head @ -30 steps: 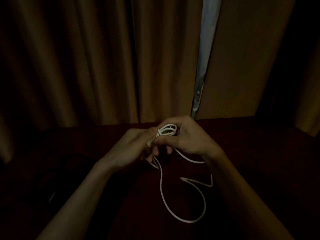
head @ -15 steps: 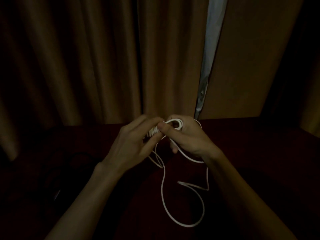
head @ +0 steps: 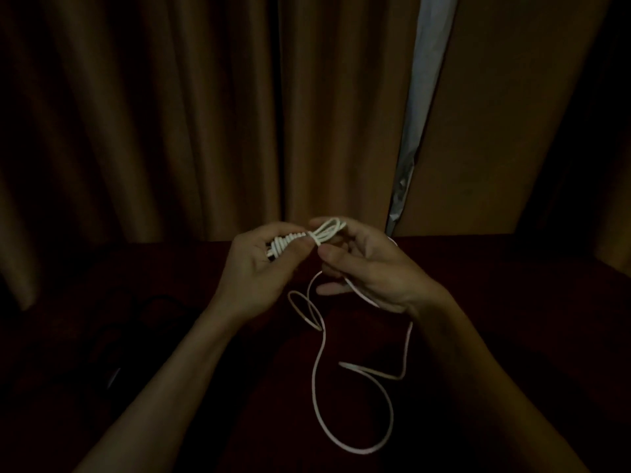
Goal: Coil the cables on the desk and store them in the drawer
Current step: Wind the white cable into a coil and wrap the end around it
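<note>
A white cable (head: 319, 367) is partly wound into a small tight bundle (head: 290, 242) held above the dark red desk (head: 512, 285). My left hand (head: 254, 271) grips the wound bundle between thumb and fingers. My right hand (head: 368, 268) holds the loop end of the bundle, and a strand runs under its palm. The loose tail hangs down from the hands and lies on the desk in a long loop toward me. No drawer is in view.
Brown curtains (head: 170, 114) hang right behind the desk, with a pale gap (head: 423, 97) between them. A dark cable or object (head: 136, 322) lies on the desk at the left, barely visible in the dim light.
The wound part of the bundle has grown longer in my left hand. The loose loop on the desk has shifted slightly and a small extra loop has formed below my hands.
</note>
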The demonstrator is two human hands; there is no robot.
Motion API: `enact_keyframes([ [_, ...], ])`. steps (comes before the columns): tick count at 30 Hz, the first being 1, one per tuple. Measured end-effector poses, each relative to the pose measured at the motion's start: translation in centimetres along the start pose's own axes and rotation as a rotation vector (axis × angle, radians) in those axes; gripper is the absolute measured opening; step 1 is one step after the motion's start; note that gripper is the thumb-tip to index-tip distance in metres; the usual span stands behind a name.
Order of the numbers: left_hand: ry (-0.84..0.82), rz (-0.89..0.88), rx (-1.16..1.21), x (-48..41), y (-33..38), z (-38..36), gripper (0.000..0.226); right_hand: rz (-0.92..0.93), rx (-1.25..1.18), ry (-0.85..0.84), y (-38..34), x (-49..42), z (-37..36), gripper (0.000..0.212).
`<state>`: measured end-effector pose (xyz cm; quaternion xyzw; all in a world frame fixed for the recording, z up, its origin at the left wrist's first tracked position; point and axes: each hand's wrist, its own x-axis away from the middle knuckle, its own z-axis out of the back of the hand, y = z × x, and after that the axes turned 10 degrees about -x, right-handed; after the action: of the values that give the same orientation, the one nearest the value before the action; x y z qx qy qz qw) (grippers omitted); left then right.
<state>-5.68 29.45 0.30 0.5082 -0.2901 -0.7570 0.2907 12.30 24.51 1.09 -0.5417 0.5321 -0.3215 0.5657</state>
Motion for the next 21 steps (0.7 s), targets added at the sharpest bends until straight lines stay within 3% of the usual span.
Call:
enact_keyframes([
  [4,-0.126,0.278,0.245,-0.3,0.4,0.0,0.015,0.117,0.054,0.019,0.4,-0.1,0.0,0.041],
  [7,-0.276,0.336,0.360,-0.2,0.8,-0.1,0.047,0.163,0.067,-0.004,0.5,0.1,0.0,0.031],
  [9,-0.330,0.365,0.401,-0.2,0.9,-0.1,0.050,0.199,0.118,-0.016,0.4,0.2,0.1,0.015],
  [11,-0.375,0.373,0.406,-0.2,0.9,-0.2,0.050,0.241,0.207,0.003,0.1,0.2,0.1,0.012],
  [15,-0.363,0.297,0.265,-0.2,1.1,-0.2,0.049,0.257,0.250,0.054,-0.2,0.2,-0.5,0.011],
  [18,-0.219,0.168,0.125,-0.2,0.8,0.4,0.021,0.238,0.190,0.144,0.1,-0.1,-0.8,0.009],
  [21,-0.111,-0.146,-0.219,0.0,0.1,0.6,0.041,0.212,0.098,0.185,0.5,-0.5,-0.7,0.027],
])
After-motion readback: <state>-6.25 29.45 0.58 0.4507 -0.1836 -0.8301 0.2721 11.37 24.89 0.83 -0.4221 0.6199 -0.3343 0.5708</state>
